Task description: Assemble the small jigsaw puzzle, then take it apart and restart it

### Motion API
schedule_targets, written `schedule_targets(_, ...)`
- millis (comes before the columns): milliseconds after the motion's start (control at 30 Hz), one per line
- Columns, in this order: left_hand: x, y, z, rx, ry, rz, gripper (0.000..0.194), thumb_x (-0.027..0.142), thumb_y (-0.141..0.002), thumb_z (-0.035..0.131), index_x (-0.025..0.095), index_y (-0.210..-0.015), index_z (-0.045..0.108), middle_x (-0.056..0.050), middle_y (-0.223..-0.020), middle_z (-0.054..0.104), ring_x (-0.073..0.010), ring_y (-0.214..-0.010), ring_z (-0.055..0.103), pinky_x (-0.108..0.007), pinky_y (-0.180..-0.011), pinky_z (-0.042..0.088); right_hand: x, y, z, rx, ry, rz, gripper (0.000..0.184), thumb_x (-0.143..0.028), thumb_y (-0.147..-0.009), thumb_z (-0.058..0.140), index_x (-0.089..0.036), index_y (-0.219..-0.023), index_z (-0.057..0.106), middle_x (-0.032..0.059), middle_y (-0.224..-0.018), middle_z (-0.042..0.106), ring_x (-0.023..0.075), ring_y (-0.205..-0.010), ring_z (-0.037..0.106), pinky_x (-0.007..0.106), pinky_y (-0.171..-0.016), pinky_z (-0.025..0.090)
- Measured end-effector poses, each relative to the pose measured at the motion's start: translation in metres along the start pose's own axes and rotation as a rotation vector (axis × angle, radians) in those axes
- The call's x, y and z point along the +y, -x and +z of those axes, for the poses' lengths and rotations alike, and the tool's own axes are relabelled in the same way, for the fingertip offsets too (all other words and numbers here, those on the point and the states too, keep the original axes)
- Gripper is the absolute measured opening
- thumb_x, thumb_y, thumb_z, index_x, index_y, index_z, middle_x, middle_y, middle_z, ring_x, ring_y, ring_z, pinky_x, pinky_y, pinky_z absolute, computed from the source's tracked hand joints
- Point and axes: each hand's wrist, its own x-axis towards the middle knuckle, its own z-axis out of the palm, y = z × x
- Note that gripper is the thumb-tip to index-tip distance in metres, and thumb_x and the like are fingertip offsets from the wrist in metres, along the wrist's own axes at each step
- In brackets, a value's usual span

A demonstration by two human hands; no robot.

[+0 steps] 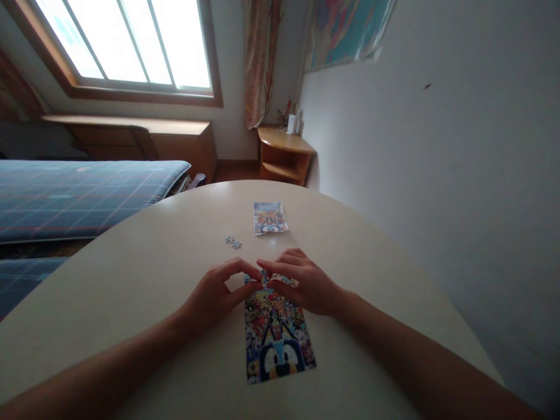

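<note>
A colourful jigsaw puzzle (280, 332) with a blue cartoon dog's face at its near end lies flat on the table in front of me. Over its far edge, my left hand (219, 291) pinches a small puzzle piece (265, 279) between thumb and index finger. From the other side my right hand (301, 280) closes thumb and index finger on the same spot. My fingers partly cover the piece and the puzzle's top edge. Beyond the left hand lie a few loose puzzle pieces (233, 242).
A creased picture sheet (270, 219) with the same dog design lies farther back on the round white table (184, 227). To the left is a bed with a plaid mattress (87, 192). A wooden corner shelf (284, 143) stands behind, and a white wall (415, 175) runs along the right.
</note>
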Motion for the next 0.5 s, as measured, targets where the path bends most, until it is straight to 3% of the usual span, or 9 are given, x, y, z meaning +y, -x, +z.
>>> schedule_targets(233,0.0005,-0.0004,0.0022,0.053,0.03,-0.003,0.011,0.029,-0.085,0.068,0.021,-0.091,0.066,-0.001,-0.088,0.074,-0.0165,-0.083,0.069,-0.029,-0.079,0.055,-0.0003,0.0004,-0.0003,-0.036,0.003,-0.023,0.048,-0.029,-0.098,0.054,-0.029,-0.146,0.045,0.0043,-0.098,0.071,0.0176,-0.088,0.06,0.036,-0.087,0.042)
schedule_targets(500,0.0019,0.0,0.0003,0.013,-0.019,0.02,0.005,0.027,-0.087,0.068,0.022,-0.085,0.068,0.001,-0.085,0.074,-0.0152,-0.079,0.068,-0.026,-0.072,0.052,-0.0018,-0.0003,-0.0012,-0.03,-0.018,-0.009,0.048,-0.029,-0.097,0.056,-0.026,-0.144,0.048,0.0056,-0.102,0.072,0.0181,-0.091,0.063,0.037,-0.091,0.041)
